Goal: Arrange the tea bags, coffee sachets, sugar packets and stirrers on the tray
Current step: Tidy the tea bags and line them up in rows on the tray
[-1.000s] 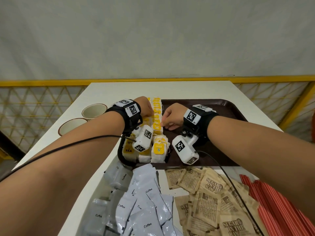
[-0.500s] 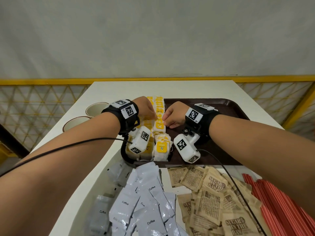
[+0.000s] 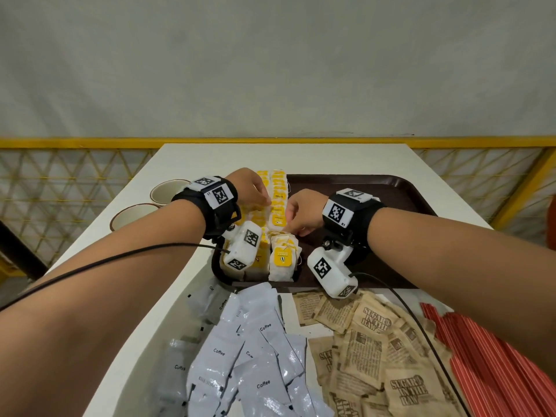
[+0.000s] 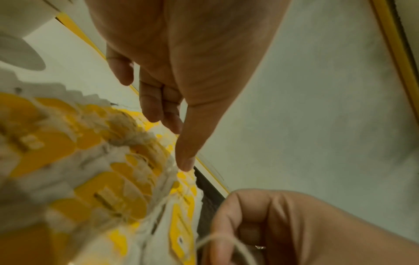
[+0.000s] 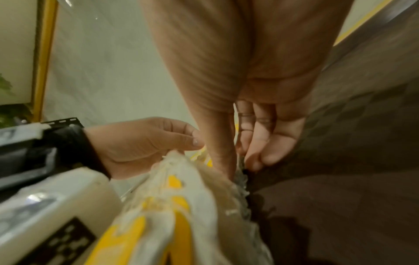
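Note:
Tea bags (image 3: 278, 206) with yellow tags stand in two rows along the left side of the dark brown tray (image 3: 391, 191). My left hand (image 3: 266, 200) rests on the left row, and its thumb (image 4: 186, 165) touches the tops of the bags (image 4: 127, 172). My right hand (image 3: 290, 224) has curled fingers. It pinches the edge of a tea bag (image 5: 242, 179) in the right row between thumb and fingers (image 5: 260, 156). Off the tray at the near edge lie white coffee sachets (image 3: 249, 350), brown sugar packets (image 3: 376, 341) and red stirrers (image 3: 496, 356).
Two white cups (image 3: 168, 191) (image 3: 132, 216) stand on the white table (image 3: 301, 158), left of the tray. A yellow railing (image 3: 90, 142) runs behind the table. The right part of the tray shows bare brown surface.
Both hands stay at the tea bag rows. The right hand has edged slightly nearer along its row, and the left hand has barely moved.

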Demonstrator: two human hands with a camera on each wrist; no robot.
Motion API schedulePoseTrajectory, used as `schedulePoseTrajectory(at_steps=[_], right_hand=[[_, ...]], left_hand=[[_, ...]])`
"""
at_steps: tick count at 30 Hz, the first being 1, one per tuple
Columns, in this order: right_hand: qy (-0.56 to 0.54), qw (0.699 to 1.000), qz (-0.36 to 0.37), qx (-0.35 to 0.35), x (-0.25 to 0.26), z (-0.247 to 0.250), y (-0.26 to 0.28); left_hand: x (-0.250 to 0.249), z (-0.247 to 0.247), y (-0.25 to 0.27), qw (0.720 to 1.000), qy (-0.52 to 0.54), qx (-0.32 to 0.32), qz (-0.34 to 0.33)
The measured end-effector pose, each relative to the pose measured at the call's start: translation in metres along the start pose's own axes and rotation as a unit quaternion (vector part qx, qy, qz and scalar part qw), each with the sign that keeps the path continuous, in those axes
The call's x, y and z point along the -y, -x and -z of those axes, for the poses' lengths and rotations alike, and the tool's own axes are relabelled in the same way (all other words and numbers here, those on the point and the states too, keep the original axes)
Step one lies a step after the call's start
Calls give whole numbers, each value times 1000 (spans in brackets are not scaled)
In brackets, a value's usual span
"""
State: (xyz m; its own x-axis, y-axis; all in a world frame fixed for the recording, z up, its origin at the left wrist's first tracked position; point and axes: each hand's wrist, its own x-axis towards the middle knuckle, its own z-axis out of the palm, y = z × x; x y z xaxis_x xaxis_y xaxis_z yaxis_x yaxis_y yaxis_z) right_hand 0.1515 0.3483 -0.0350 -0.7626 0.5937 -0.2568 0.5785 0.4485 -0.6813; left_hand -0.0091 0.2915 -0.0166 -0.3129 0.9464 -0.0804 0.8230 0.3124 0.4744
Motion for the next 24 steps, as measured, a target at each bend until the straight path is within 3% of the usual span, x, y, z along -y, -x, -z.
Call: schedulePoseTrajectory(at_steps=[6, 10, 14, 24], right_hand=[[68, 998, 11, -8, 4, -1, -4], [49, 999, 10, -18, 2, 4, 1], [33, 999, -8, -33, -4, 14, 11], [12, 1000, -10, -5, -13, 9, 27]], left_hand=[[-4, 8, 17, 997, -26, 71, -27], [-7, 19, 29, 985, -44, 165, -39], [-13, 21, 38, 976, -66, 204, -47], [-19, 4, 28, 980, -123, 150, -52]])
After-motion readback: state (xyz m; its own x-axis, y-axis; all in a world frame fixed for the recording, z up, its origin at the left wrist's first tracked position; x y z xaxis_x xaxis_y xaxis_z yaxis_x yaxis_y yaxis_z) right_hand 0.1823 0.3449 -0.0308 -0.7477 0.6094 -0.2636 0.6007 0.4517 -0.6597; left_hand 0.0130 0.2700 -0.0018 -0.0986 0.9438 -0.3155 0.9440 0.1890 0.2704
